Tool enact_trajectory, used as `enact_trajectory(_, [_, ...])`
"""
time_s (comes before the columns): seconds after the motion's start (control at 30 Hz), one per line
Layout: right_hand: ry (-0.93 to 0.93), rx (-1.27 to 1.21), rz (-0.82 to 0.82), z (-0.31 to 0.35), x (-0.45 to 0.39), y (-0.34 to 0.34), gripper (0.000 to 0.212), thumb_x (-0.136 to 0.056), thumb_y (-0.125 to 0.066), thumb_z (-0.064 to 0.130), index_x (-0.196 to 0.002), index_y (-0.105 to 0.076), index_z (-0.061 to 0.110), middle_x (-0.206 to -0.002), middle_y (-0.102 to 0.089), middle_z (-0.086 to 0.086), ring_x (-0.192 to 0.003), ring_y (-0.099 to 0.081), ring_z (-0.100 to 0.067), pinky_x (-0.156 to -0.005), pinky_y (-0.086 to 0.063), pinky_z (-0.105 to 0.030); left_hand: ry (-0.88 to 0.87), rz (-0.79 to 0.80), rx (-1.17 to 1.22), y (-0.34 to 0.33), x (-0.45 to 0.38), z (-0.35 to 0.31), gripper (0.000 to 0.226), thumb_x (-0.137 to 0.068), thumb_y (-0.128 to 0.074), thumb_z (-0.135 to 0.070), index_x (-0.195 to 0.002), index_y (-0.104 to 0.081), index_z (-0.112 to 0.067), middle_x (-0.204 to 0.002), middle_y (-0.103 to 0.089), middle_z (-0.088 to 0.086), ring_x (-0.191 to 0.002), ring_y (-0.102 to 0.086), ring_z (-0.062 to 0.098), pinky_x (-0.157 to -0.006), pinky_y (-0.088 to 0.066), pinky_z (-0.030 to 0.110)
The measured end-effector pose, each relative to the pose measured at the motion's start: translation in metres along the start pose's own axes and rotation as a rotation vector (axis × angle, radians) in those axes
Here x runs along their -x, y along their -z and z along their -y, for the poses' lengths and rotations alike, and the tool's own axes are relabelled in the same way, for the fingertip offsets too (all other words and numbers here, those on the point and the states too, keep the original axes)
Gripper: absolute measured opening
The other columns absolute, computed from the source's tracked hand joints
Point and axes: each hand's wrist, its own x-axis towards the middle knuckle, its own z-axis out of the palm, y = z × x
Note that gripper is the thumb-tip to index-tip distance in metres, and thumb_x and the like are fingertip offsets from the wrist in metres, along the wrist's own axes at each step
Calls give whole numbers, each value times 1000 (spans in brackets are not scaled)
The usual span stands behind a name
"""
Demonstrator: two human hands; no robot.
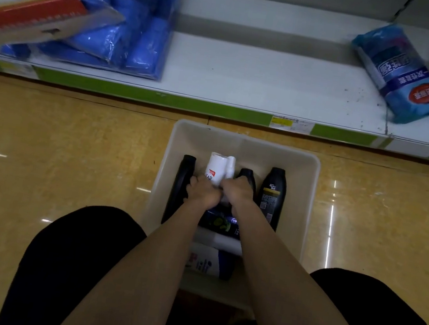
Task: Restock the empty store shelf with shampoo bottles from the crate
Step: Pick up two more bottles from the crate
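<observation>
- Both hands are down in the crate (248,148), which sits on the floor (72,148) just in front of the shelf (247,78).
- The left hand (202,192) is curled round the lower part of a white bottle (215,169); its fingers wrap the near end.
- The right hand (236,191) is curled too, gripping a thinner white bottle (230,166) that lies touching the first. Exactly how the fingers sit is hidden under the knuckles.
- Both white bottles lie with their long axes pointing away from the person, toward the shelf, so their far ends stick out beyond the hands.
- Other bottles lie in the crate: a black bottle (183,182) at the left wall, another black bottle (272,195) at the right, 1 dark one partly under the right hand, and more nearer the knees.
- The bare stretch of shelf lies straight ahead, between the blue packs (133,27) on the left and the blue bags (397,72) on the right.
- Judgement: the coming move is a lift up and forward; each hand looks equally near the gap, so both bottles could go in 1 reach.
</observation>
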Motion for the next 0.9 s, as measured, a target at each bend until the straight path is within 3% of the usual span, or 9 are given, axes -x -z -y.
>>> enact_trajectory(0.1, [-24, 0, 41, 0, 7, -2, 49, -88, -45, 23, -132, -40, -1, -122, -58, -21, -105, -63, -34, -84, -56, -40, 9, 86, 237, -1, -8, 3, 51, -79, -53, -28, -124, -52, -6, -123, -59, 19, -104, -61, 27, -89, -54, 37])
enact_trajectory(0.17, [-50, -59, 67, -2, 5, -1, 48, -86, -43, 19, -130, -43, -1, -118, -60, -19, -99, -65, -32, -66, -56, -33, 19, 104, 313, 1, -5, 1, 43, -82, -53, -22, -122, -48, -6, -111, -63, 15, -98, -64, 26, -87, -55, 37])
enact_trajectory(0.3, [-59, -222, 146, -2, 7, 5, 23, -84, -44, 8, -99, -61, 3, -80, -62, -11, -67, -59, -21, -53, -45, -24, -5, 84, 327, 7, 7, -7, 15, -89, -46, -4, -103, -48, -8, -87, -57, 8, -90, -60, 26, -79, -52, 33])
enact_trajectory(0.43, [82, -328, 182, -4, 21, 14, 23, -81, -44, -8, -78, -58, 10, -76, -57, -9, -76, -54, -23, -68, -44, -30, -76, 74, 260, 22, 27, -15, 38, -85, -47, 1, -122, -37, -2, -114, -52, 16, -102, -52, 27, -82, -48, 33])
enact_trajectory(0.53, [168, -336, 137, -2, 49, 16, 31, -78, -48, -15, -84, -58, 14, -82, -60, -5, -82, -55, -20, -71, -48, -34, -83, 97, 250, 38, 47, -17, 43, -83, -52, 5, -121, -35, -6, -112, -50, 13, -101, -50, 24, -82, -50, 35])
enact_trajectory(0.6, [171, -366, 84, 4, 78, 26, 41, -73, -52, -17, -104, -60, 10, -94, -62, -8, -92, -57, -23, -76, -51, -35, -89, 122, 194, 48, 69, -19, 51, -76, -62, 0, -115, -32, -15, -113, -52, 11, -109, -52, 28, -95, -47, 45])
enact_trajectory(0.7, [152, -366, 90, 24, 126, 46, 62, -71, -57, -14, -129, -51, 10, -115, -61, -9, -108, -56, -27, -85, -51, -38, -104, 110, 200, 63, 109, -22, 67, -65, -77, -16, -112, -30, -19, -114, -51, 9, -110, -54, 30, -94, -49, 50])
enact_trajectory(0.83, [188, -320, 146, 53, 213, 84, 53, -77, -57, -8, -125, -54, 13, -110, -63, -7, -106, -59, -25, -83, -51, -35, -160, 64, 241, 90, 182, -41, 92, -44, -84, -28, -120, -36, -14, -112, -58, 8, -103, -59, 27, -88, -53, 50])
enact_trajectory(0.9, [168, -336, 191, 65, 258, 102, 47, -77, -58, 3, -120, -56, 19, -109, -64, -6, -103, -60, -25, -86, -51, -38, -189, 40, 221, 112, 235, -60, 86, -51, -85, -24, -118, -31, -14, -113, -56, 12, -101, -59, 28, -85, -54, 49])
